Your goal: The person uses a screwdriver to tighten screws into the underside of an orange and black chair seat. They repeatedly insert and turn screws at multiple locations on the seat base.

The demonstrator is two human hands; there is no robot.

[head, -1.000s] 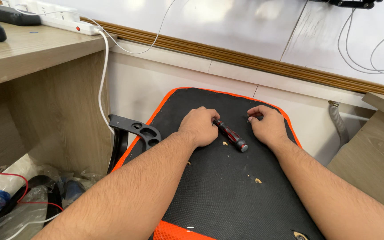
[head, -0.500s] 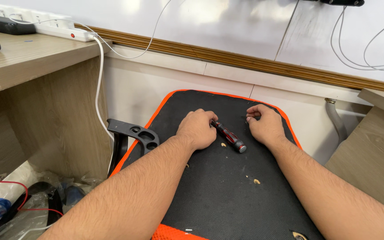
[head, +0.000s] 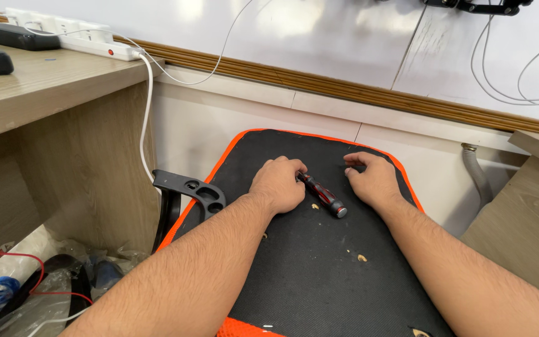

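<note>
A black chair seat with orange trim [head: 319, 262] lies underside up in front of me. My left hand [head: 277, 183] rests on it with its fingers curled over the tip end of a red and black screwdriver [head: 324, 196], whose handle points toward me and to the right. My right hand [head: 373, 177] sits a little to the right, fingertips pinched together on a small part that I cannot make out. A few pale crumbs or screws lie on the fabric near the screwdriver.
A black plastic armrest bracket [head: 188, 187] sticks out at the seat's left edge. A wooden desk [head: 45, 93] with a white power strip [head: 76, 37] stands at left, cables and plastic bags on the floor below. A grey hose [head: 476, 175] and another wooden panel [head: 525, 218] are at right.
Both hands stay in the same spots on the seat. The view has shifted slightly; the screwdriver lies as before.
</note>
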